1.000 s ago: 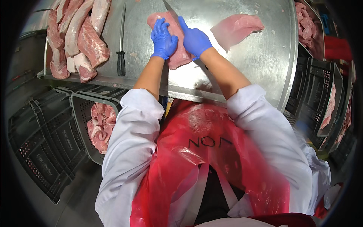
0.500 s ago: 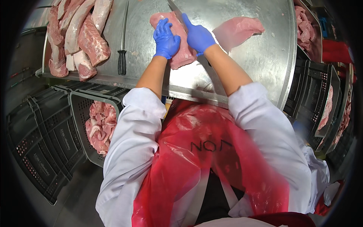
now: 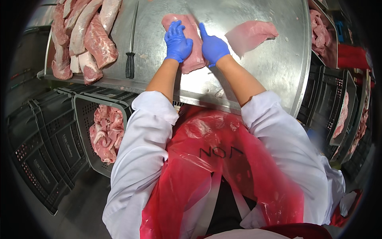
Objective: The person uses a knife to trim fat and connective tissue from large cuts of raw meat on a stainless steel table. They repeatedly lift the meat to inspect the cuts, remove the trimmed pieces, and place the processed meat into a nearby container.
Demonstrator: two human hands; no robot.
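Observation:
A long piece of pale pink meat (image 3: 195, 59) lies lengthwise on the steel table (image 3: 159, 75). On top of it my left hand (image 3: 178, 43), in a blue glove, rests flat with the fingers stretched forward. My right hand (image 3: 215, 47), gloved too, is closed round a knife (image 3: 194, 15) at the meat's right edge. The index finger points along the knife; its handle is hidden in my hand and its blade is blurred. Right of that hand lies a second, flatter piece of meat (image 3: 252, 35), apart from the first.
A sharpening steel (image 3: 130, 59) with a black handle lies left of my hands. Several long meat strips (image 3: 95, 44) are heaped at the table's left end. A grey crate (image 3: 81, 131) of meat trimmings stands below left. Dark crates (image 3: 324, 99) and a meat-filled bin (image 3: 333, 47) stand at right.
My right hand and the knife have shifted slightly right and nearer to me along the meat's edge. My left hand still rests on the meat.

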